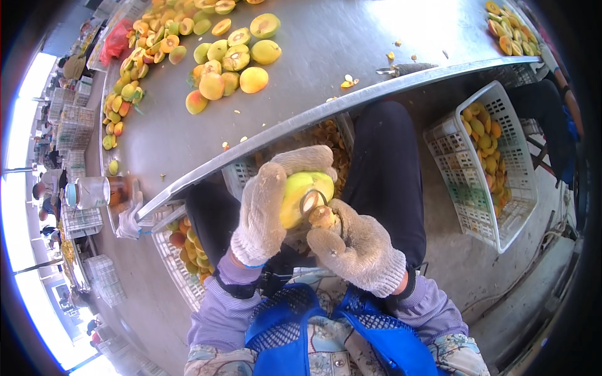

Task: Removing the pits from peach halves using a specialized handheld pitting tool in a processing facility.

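My left hand (265, 202), in a stained knit work glove, grips a yellow-green peach-like fruit half (308, 185) above my lap. Its cut face is turned toward my right hand (360, 246), gloved the same way. That hand is closed around a pitting tool with a thin metal ring (324, 195); its handle is hidden in the glove. The ring rests against the fruit's middle, where a pale pit shows. By my right fingertips is a brownish lump (322, 217); I cannot tell whether it is a pit or the soiled glove tip.
A metal table (310, 70) holds fruit halves (235, 58), scraps and another ring tool with a wrapped handle (409, 69). Below stand white plastic crates of fruit, at right (512, 188) and left (174, 263). A lidded jar (94, 192) stands at the left edge. Other people work nearby.
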`<state>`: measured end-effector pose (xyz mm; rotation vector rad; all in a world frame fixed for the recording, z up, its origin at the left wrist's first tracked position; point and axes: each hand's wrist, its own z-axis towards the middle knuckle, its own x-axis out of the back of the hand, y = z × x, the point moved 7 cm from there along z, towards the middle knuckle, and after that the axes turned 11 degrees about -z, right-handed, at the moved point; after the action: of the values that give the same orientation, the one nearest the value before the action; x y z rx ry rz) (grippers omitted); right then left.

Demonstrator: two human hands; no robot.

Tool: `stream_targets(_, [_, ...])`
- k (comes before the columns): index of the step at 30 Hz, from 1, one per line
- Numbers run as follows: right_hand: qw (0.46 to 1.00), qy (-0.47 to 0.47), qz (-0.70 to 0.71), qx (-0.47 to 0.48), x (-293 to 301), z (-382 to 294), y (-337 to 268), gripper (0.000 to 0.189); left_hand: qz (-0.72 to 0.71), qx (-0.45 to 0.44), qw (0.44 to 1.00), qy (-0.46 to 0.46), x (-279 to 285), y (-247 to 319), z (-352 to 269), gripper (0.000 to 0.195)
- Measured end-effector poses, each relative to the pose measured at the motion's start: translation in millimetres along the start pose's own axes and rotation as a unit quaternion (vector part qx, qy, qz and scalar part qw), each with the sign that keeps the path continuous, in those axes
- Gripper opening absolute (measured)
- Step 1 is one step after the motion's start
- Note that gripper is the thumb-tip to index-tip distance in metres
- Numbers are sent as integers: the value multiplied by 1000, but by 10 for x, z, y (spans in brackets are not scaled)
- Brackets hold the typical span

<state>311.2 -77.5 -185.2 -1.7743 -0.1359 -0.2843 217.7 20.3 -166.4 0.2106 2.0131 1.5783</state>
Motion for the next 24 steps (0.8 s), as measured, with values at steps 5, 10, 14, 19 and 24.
stream_targets(5, [984,-88,145,-56,-92,-27,148,34,209,79,952,-210,-66,37,170,27])
stream_targets(10, [935,-132,300,-133,-121,4,116,33,103,-36,994,-15,-175,40,-23,83])
stream_targets(14, [895,-197,365,-163,-202,-60,157,40,113,-39,992,27,-64,-13,-109,64])
stream_targets(19, [887,-192,398,-137,-187,-48,174,43,313,-169,934,-31,-242,210,54,30])
stream_targets(24, [828,-245,466,-194,-212,-114,184,44,379,-187,904,-67,-372,259,7,27])
